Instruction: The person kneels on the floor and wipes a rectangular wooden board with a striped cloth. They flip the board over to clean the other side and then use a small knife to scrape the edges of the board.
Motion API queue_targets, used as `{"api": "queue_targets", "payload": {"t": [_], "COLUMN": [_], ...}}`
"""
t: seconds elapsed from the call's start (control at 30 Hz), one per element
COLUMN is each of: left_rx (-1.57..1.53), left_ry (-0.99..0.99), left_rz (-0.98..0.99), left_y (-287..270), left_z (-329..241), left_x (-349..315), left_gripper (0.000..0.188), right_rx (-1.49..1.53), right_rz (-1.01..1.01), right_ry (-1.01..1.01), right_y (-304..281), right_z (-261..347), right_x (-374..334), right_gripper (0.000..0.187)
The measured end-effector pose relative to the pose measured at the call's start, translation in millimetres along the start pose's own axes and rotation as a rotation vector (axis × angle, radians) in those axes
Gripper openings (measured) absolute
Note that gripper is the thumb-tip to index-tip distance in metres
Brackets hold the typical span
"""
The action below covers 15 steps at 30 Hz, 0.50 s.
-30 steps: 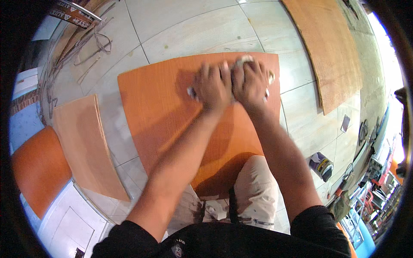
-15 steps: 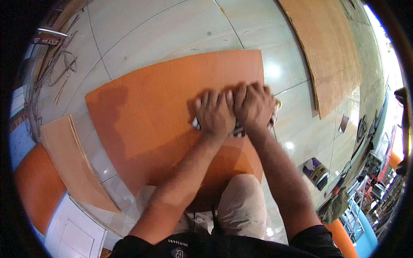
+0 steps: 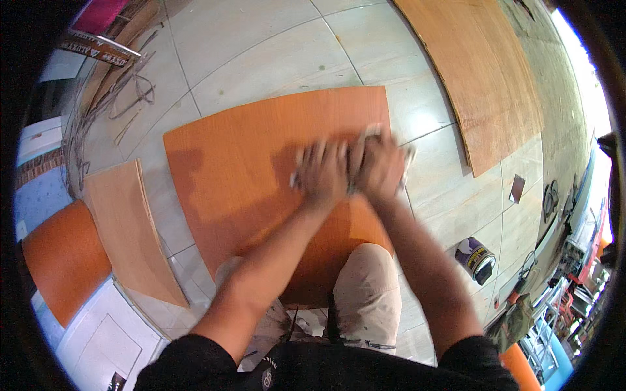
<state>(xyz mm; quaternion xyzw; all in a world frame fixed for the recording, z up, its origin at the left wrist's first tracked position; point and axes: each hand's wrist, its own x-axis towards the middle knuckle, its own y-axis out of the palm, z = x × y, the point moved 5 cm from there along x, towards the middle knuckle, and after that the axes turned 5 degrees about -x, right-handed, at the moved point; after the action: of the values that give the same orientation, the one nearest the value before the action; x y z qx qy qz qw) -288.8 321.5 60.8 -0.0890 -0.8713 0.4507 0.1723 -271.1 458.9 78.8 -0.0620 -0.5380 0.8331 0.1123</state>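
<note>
An orange wood-grain panel (image 3: 228, 176) lies flat in front of my knees. My left hand (image 3: 323, 171) is closed on a crumpled light-and-dark cloth (image 3: 409, 155), pressing it against the panel's right half. Right beside it, my right hand (image 3: 380, 166) grips the same cloth near the panel's right edge. Both hands are smeared by motion, and most of the cloth is hidden beneath them. Its pale edges show past the fingers on either side.
A plywood sheet (image 3: 479, 78) lies on the tiles at the far right, a narrow board (image 3: 134, 228) at the left. Beside my right forearm stands a dark can (image 3: 476, 259). Tangled wires (image 3: 134, 91) lie far left; a white panel (image 3: 107, 339) is near left.
The whole view has shifted a little, with the left-side things now further right. My hands and the cloth sit slightly further right over the panel's edge, and the hands look more blurred.
</note>
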Motion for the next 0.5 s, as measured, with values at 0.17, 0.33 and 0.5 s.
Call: {"api": "queue_targets", "payload": {"t": [0.17, 0.33, 0.5], "left_rx": [-0.013, 0.044, 0.04], "left_ry": [-0.106, -0.081, 0.025], "left_rz": [0.052, -0.121, -0.174], "left_y": [-32, -12, 15], "left_z": [33, 60, 101], "left_x": [-160, -59, 102], "left_gripper": [0.023, 0.031, 0.03], "right_rx": [-0.119, -0.111, -0.191], "right_rz": [0.218, 0.009, -0.063], "right_ry": [-0.03, -0.058, 0.023], "right_y": [64, 64, 82], "right_z": [44, 51, 47], "right_x": [-148, -34, 125], "right_gripper": [0.035, 0.041, 0.042]}}
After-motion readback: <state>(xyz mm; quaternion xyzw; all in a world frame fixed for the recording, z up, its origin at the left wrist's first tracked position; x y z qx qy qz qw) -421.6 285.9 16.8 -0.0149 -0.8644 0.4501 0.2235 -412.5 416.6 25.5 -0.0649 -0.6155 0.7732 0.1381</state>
